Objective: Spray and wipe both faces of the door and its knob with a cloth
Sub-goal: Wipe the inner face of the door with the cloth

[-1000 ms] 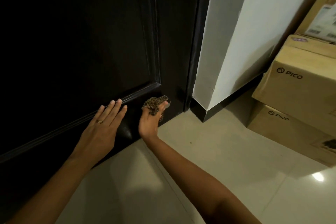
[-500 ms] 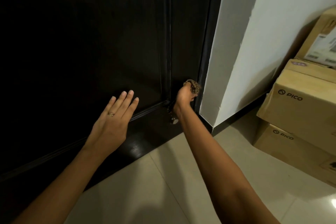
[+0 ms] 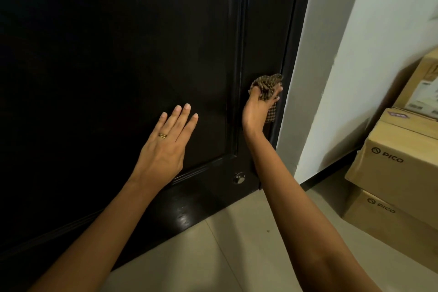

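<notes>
Left hand (image 3: 166, 147) lies flat on the door (image 3: 106, 54); right hand (image 3: 258, 109), at its 2 o'clock, clutches the cloth (image 3: 266, 85) against the door's edge. It could get pinched at the frame (image 3: 295, 54) if the door shifts.

The left hand (image 3: 163, 149) carries a gold two-band ring (image 3: 162, 135) on its fourth finger. Both forearms (image 3: 99, 225) are bare.

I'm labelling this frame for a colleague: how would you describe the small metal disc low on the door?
Find the black door and follow it down to its lower right corner by the floor. The disc sits just under the panel moulding corner, beside the right forearm. It is the only shiny round silver thing on the dark wood.
</notes>
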